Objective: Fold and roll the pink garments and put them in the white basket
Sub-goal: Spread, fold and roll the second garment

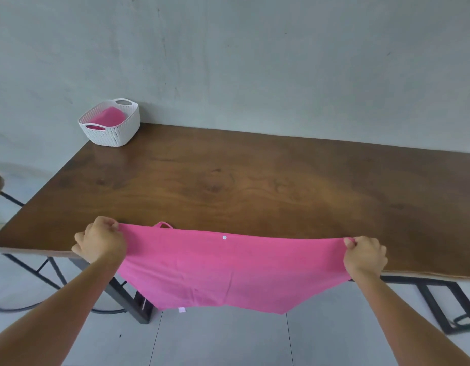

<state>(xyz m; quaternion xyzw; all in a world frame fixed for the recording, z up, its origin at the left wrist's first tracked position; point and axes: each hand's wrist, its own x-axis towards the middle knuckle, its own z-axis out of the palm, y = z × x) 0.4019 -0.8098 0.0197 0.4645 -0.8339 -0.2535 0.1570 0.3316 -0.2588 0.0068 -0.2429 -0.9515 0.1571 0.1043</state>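
Pink roll (108,117) already in white basket (110,124); near desk (255,180) front edge, left hand (100,243) & right hand (364,256) pinch pink garment (223,270) corners, spread, unfolded; fold/roll pending.

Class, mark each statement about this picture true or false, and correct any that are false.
1. The left hand and the right hand each grip an upper corner of the pink cloth garment. True.
2. The white plastic basket is empty. False: a pink item lies inside it.
3. The basket stands at the far left corner of the brown wooden table. True.
4. The garment lies rolled up on the table. False: it is held spread out, its lower part hanging below the table's near edge.
5. A small white dot shows near the garment's top edge. True.
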